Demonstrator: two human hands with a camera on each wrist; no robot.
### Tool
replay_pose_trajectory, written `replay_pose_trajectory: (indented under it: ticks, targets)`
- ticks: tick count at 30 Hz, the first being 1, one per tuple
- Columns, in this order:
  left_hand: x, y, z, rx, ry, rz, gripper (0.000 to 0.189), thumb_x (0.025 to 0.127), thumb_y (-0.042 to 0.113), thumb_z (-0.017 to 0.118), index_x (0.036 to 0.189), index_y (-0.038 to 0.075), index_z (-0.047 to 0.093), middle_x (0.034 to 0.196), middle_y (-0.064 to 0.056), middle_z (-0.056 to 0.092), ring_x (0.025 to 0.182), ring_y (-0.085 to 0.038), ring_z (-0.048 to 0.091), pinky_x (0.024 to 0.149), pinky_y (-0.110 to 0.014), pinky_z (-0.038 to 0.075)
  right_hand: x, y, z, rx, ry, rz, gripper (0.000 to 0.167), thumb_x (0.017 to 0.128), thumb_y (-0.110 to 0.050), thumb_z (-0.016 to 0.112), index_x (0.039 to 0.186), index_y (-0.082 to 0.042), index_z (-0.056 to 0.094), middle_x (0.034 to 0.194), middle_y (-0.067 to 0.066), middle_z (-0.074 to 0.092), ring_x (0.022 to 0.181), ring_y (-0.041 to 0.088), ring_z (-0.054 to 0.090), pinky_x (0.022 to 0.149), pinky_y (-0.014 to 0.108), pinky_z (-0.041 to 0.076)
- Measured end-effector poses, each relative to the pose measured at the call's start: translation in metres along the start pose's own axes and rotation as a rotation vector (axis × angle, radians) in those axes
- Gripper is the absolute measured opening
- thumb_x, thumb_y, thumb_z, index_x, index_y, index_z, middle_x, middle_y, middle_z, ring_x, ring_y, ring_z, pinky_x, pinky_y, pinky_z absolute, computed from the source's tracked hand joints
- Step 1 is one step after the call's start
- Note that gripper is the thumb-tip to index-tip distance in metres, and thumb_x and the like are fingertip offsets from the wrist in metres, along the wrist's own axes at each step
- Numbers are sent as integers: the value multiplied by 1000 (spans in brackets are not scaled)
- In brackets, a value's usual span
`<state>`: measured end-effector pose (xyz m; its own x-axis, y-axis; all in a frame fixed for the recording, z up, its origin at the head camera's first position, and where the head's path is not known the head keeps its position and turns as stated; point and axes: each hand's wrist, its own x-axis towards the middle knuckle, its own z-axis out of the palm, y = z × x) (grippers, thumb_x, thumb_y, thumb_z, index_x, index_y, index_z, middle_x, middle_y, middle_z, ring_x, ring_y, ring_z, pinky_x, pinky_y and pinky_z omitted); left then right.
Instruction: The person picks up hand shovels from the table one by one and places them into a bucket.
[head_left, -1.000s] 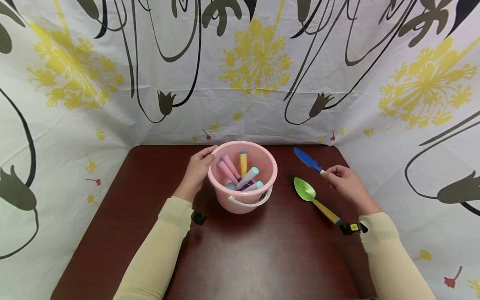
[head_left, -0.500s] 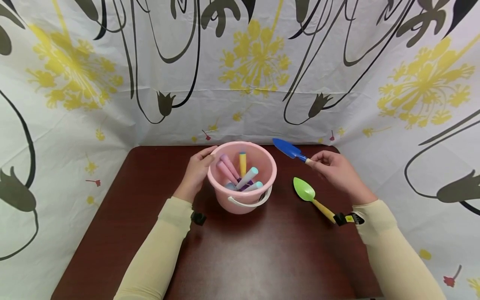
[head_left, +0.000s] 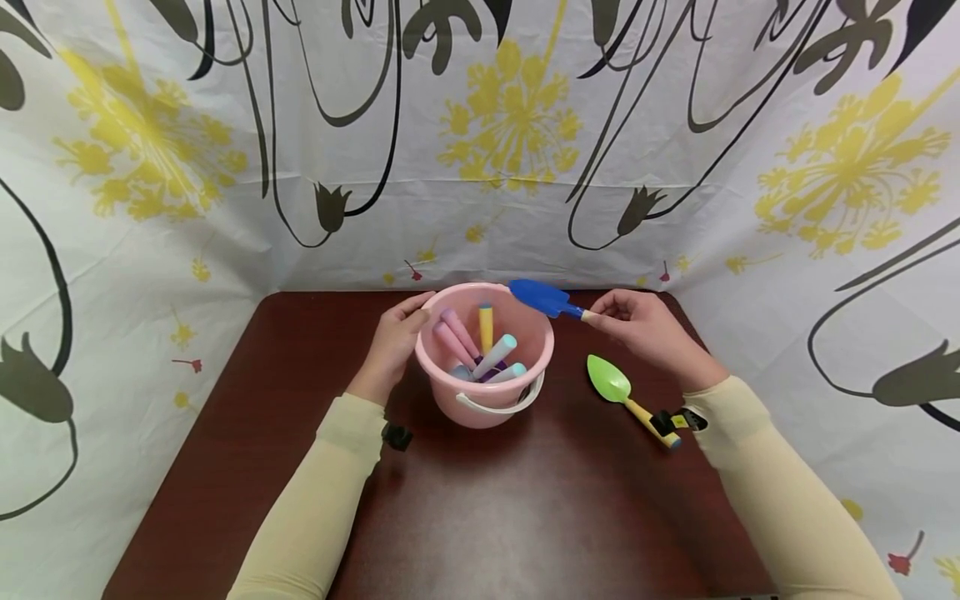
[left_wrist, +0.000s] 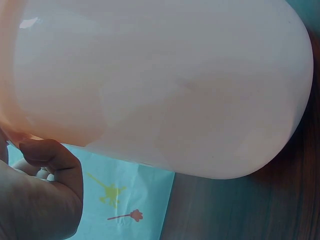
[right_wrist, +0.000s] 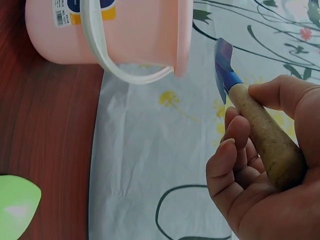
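Observation:
A pink bucket (head_left: pixel 448 395) with a white handle (head_left: pixel 498 408) stands on the table. My left hand (head_left: pixel 393 346) grips its rim at the left, and in the left wrist view the thumb and fingers (left_wrist: pixel 50 152) meet at that rim. Several tool handles in pink, yellow and pale blue-grey stick up inside, the yellow handle (head_left: pixel 487 329) among them; their heads are mostly hidden. My right hand (head_left: pixel 645 333) holds a small blue trowel (head_left: pixel 542 297) by its wooden handle (right_wrist: pixel 267 137). The blade's tip overlaps the bucket's right back rim in the head view and looks raised above it.
A green trowel (head_left: pixel 609 379) with a yellow handle lies on the dark red-brown table (head_left: pixel 480 517), right of the bucket and below my right wrist. Patterned white cloth (head_left: pixel 480 233) closes off the back and both sides.
My right hand has moved left with the blue trowel, bringing its blade from right of the bucket to over the rim. The left hand and the bucket have stayed in place.

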<state>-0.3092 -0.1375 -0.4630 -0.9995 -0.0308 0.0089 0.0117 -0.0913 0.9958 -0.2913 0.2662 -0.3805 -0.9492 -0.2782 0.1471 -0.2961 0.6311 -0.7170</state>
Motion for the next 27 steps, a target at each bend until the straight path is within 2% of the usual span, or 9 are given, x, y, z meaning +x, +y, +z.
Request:
replay_pose_trajectory:
  ticks: [8, 14, 18, 24, 27]
  targets:
    - [0, 1, 0, 23, 14, -27, 40, 111, 24, 66, 150, 18, 71, 154, -8, 64, 135, -28, 66, 112, -45, 56, 20, -11, 14, -27, -63, -50, 25, 102, -46, 81, 105, -22, 84, 94, 4, 75, 88, 27, 59, 72, 38, 52]
    - [-1, 2, 1, 22, 18, -23, 39, 111, 22, 65, 149, 16, 71, 153, -9, 65, 134, -28, 66, 112, -44, 57, 35, -17, 22, -41, -129, -93, 27, 101, -48, 82, 106, -22, 86, 100, -2, 79, 98, 25, 61, 83, 43, 54]
    - [-1, 3, 0, 23, 20, -24, 40, 111, 23, 66, 149, 16, 71, 152, -9, 65, 133, -28, 67, 111, -44, 57, 45, -22, 27, -39, -162, -131, 26, 99, -48, 84, 107, -24, 86, 100, -4, 80, 97, 24, 63, 83, 43, 54]
    - [-1, 2, 0, 29, 17, -23, 39, 112, 24, 65, 150, 16, 71, 152, -10, 66, 132, -28, 67, 110, -44, 58, 56, -32, 33, -50, -226, -157, 22, 100, -47, 83, 107, -26, 86, 90, 3, 76, 85, 26, 58, 73, 41, 49]
    - [-1, 2, 0, 32, 13, -21, 39, 113, 25, 65, 150, 16, 71, 151, -10, 67, 131, -28, 68, 110, -44, 58, 59, -37, 36, -57, -256, -161, 23, 101, -46, 83, 109, -24, 86, 91, 4, 77, 83, 26, 59, 71, 40, 49]
